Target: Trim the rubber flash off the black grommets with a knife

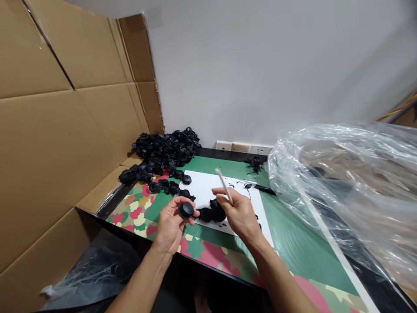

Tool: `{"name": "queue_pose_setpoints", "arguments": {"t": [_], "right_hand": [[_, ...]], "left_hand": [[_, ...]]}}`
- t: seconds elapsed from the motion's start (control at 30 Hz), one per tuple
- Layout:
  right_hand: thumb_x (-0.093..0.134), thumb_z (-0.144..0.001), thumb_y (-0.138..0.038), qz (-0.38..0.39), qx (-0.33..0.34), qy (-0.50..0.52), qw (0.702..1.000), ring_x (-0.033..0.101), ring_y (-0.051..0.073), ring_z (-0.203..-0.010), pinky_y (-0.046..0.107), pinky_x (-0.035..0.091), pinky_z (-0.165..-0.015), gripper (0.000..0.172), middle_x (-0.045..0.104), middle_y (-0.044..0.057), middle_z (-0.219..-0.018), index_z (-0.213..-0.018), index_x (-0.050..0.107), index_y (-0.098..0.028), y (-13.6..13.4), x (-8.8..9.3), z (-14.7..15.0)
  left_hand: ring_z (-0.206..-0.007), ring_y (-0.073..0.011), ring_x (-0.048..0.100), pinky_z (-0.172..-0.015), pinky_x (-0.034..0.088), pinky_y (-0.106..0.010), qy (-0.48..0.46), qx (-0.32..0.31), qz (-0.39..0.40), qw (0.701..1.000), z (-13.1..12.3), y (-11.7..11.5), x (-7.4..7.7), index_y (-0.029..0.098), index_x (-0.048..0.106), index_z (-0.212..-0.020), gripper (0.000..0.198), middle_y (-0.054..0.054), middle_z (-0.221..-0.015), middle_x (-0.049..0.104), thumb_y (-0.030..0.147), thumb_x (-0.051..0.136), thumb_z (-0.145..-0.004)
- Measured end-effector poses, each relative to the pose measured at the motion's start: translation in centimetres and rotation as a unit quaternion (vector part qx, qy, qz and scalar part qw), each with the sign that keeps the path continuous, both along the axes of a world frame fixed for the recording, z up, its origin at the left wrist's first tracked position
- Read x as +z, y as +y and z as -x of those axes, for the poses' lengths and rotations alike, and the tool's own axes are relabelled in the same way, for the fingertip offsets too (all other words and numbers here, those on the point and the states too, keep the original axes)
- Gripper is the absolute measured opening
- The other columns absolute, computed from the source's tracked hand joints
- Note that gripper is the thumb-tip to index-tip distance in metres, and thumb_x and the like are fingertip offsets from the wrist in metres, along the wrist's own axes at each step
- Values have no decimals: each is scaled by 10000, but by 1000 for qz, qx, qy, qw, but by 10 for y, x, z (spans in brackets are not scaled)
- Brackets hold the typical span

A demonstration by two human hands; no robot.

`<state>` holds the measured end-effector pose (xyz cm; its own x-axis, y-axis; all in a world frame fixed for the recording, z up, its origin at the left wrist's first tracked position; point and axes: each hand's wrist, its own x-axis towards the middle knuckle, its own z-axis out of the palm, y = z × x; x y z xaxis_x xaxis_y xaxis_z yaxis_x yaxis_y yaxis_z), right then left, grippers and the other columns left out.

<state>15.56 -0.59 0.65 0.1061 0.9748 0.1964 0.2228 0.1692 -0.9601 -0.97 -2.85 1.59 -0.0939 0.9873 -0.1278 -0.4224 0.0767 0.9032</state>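
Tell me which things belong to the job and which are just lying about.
Likely part of the job:
black round piece in left hand
white stick in right hand
pile of black pieces
white sheet

Likely lying about:
clear plastic
cardboard

Held cap (186, 210): rubber-like, smooth, matt. Heap of caps (166, 149): same material by look, ragged and rough overall. Sheet (204, 186): smooth, matt, paper-like. Table cover (298, 250): smooth, slight gloss. Bag (289, 158): clear plastic film, glossy, crinkled. Box (65, 130): cardboard, matt, creased. 3 sockets (241, 148): smooth plastic.

soft shadows dim the wall (247, 69); glare streaks the clear plastic (352, 174).
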Motion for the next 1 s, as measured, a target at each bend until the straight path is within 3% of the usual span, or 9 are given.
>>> {"name": "queue_pose_setpoints", "arguments": {"t": [0.13, 0.3, 0.47, 0.6, 0.73, 0.9, 1.0], "right_hand": [[578, -751, -436, 40, 6, 67, 997, 531, 166, -568, 297, 430, -557, 298, 657, 42, -672, -784, 699, -165, -18, -1, -4], [612, -748, -344, 35, 96, 87, 991, 591, 183, -672, 294, 457, -636, 166, 661, 26, -715, -758, 659, -185, -36, -3, 18], [538, -802, -284, -27, 17, 84, 996, 542, 153, -584, 266, 429, -581, 130, 597, -8, -627, -728, 607, -203, -39, -13, 32], [482, -830, -237, -62, -20, -18, 998, 478, 135, -554, 244, 373, -537, 188, 493, -29, -589, -644, 500, -211, -37, -14, 19], [413, -857, -209, -97, 6, -131, 987, 444, 135, -543, 245, 351, -522, 186, 470, -22, -615, -674, 441, -220, -35, -14, 7], [383, -805, -163, -128, 16, -198, 972, 473, 151, -553, 256, 367, -529, 105, 496, -5, -658, -739, 438, -223, -34, -17, 5], [381, -762, -156, -130, 11, -216, 968, 472, 156, -541, 259, 351, -510, 90, 502, -4, -656, -738, 427, -229, -34, -14, 7]], "left_hand": [[-549, -126, 614, -389, 401, -169, -49, -20, 31, 998, -2, 1, -1, 141, 645, -705, 236, -36, -695, 681, 136, 786, -516], [-503, -92, 551, -373, 361, -157, -87, -33, 71, 993, -14, -1, -5, 155, 650, -715, 259, -14, -685, 668, 118, 787, -498], [-396, -36, 429, -348, 298, -150, -28, 16, 24, 999, -26, -6, -10, 157, 680, -738, 244, 31, -601, 616, 132, 779, -517], [-466, -86, 529, -370, 318, -162, 52, -35, 16, 998, -19, -6, -10, 125, 715, -829, 263, -22, -610, 650, 136, 736, -567], [-492, -153, 599, -359, 315, -188, 59, -111, 52, 991, -9, -1, -4, 90, 711, -905, 315, -86, -612, 673, 284, 672, -660], [-372, -81, 485, -333, 233, -169, 192, -167, 20, 967, -11, 3, 3, 126, 709, -868, 291, 7, -487, 575, 346, 722, -677], [-371, -53, 464, -348, 245, -160, 196, -187, 7, 963, -15, 3, 3, 144, 685, -831, 237, 26, -546, 581, 296, 738, -657]]}}
